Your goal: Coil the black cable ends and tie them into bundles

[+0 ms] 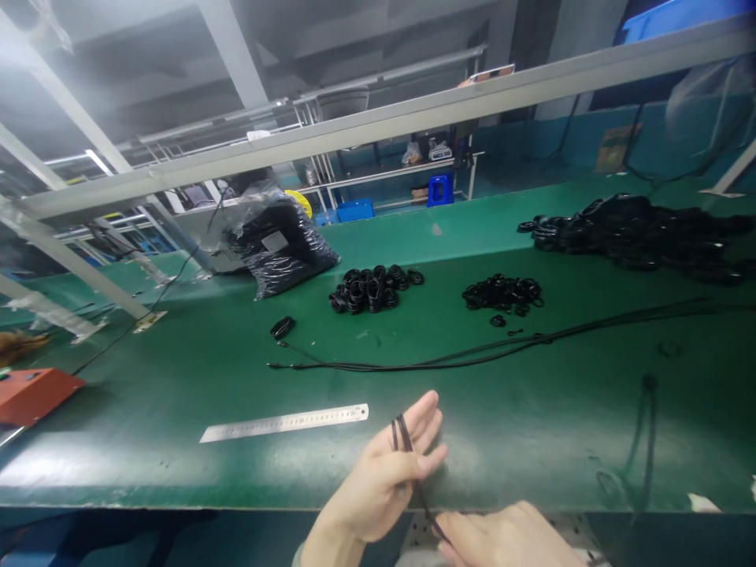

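A thin black cable (403, 433) is looped round the fingers of my left hand (378, 480), with the thumb across it in the palm. My left hand is tilted up near the front edge of the bench. From there the cable runs down to my right hand (502, 537), whose fingers are closed on it just past the edge. Beyond my hands, several long black cables (413, 367) lie stretched across the green bench (147, 457). To the left of my left hand is a steel ruler (289, 422).
Coiled black cables (372, 290) lie in a cluster at mid-bench, with a pile of small black rings (502, 293) to their right. A larger black heap (638, 232) is at the far right. A plastic-wrapped bag (283, 244), a metal shelf beam (354, 126) and an orange box (38, 394) surround them.
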The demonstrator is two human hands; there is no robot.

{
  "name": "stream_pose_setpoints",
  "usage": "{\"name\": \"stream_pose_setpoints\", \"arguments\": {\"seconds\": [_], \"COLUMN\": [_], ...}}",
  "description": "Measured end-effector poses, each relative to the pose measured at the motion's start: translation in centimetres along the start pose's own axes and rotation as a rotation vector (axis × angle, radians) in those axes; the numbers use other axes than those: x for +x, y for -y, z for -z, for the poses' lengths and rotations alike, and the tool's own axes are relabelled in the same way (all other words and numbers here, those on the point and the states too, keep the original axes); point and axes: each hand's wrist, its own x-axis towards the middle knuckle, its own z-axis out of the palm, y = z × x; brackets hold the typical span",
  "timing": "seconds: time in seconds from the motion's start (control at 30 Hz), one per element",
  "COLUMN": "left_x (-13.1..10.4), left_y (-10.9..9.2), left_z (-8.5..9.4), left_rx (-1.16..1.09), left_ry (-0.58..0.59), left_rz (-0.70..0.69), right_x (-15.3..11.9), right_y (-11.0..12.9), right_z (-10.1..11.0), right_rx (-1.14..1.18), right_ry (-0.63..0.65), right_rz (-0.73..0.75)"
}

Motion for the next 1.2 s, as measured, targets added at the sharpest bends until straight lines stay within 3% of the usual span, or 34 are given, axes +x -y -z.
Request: {"name": "stream_pose_setpoints", "arguments": {"seconds": [0.1, 0.23, 0.33, 0.47, 0.63, 0.7, 0.8, 0.93, 1.1, 1.2], "left_x": [-0.6, -1.3, -1.3, -1.0, -0.9, -0.6, 0.0, 0.4, 0.5, 0.7], "left_y": [-0.2, -0.6, -0.8, -1.0, -0.6, -0.3, -0.2, 0.0, 0.6, 0.9], "left_z": [-0.1, -0.1, -0.4, -1.3, -1.3, -0.9, -0.8, -1.2, -1.3, -1.2], "left_rx": [0.066, 0.159, 0.198, 0.208, 0.08, -0.063, -0.237, -0.235, -0.195, -0.181], "left_ry": [0.117, 0.233, 0.318, 0.392, 0.379, 0.338, 0.191, 0.062, -0.107, -0.146], "left_rz": [0.066, 0.065, 0.081, 0.186, 0.296, 0.237, 0.026, -0.08, -0.162, -0.144], "right_x": [0.7, 1.5, 1.9, 2.9, 4.6, 5.0, 4.5, 2.2, -0.8, -1.8], "right_y": [-0.6, -0.9, -1.1, -2.2, -3.7, -3.4, -1.9, 0.1, 0.7, 0.8], "right_z": [2.3, 5.0, 6.2, 6.8, 5.8, 4.7, 2.5, -0.1, -1.6, -2.2], "right_rx": [0.054, 0.14, 0.227, 0.244, 0.525, 0.599, 0.616, 0.47, 0.238, 0.118], "right_ry": [-0.058, 0.058, 0.03, -0.187, -0.22, -0.188, -0.122, -0.029, 0.029, 0.072], "right_rz": [0.056, 0.029, -0.011, 0.006, -0.171, -0.304, -0.403, -0.453, -0.383, -0.34]}}
